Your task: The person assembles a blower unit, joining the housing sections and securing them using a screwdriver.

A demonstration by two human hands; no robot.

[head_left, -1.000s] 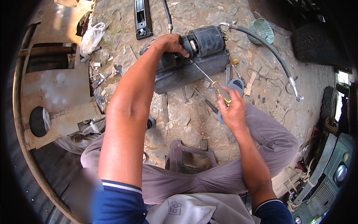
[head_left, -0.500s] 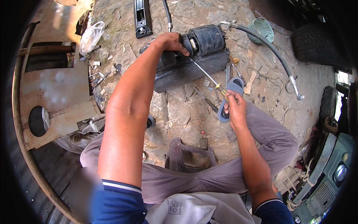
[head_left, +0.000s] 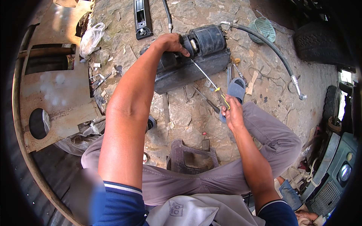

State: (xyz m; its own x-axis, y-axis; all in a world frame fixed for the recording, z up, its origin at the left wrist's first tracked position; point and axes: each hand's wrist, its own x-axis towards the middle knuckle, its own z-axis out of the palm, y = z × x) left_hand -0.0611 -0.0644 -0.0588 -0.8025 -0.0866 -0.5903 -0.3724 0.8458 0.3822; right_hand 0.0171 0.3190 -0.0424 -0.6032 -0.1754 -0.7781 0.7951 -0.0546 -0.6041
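Head view is filled largely by the stone floor (head_left: 260,94), on which a black blower housing (head_left: 196,64) with a cylindrical motor on top is laid, in front of the seated person's knees. A black hose (head_left: 271,51) with a metal end fitting is curved to the right of it, a tyre (head_left: 320,41) is seen at the upper right, and a teal mesh basket (head_left: 263,29) is set near the hose. A blue-grey sandal (head_left: 235,90) lies just beside the housing's right corner.

The step in hand is judged to be the working of a fastener or clip at the motor's end: the long-shafted screwdriver (head_left: 209,81) is angled up so that its tip is met with the housing below the motor. The next move is judged to call for the housing to be kept steady and the tip kept seated while the handle is turned.

The left hand (head_left: 171,41) is closed over the top of the housing beside the motor, fingers curled down on it. The right hand (head_left: 232,113) is wrapped round the yellow-and-black handle, its grip fully closed.
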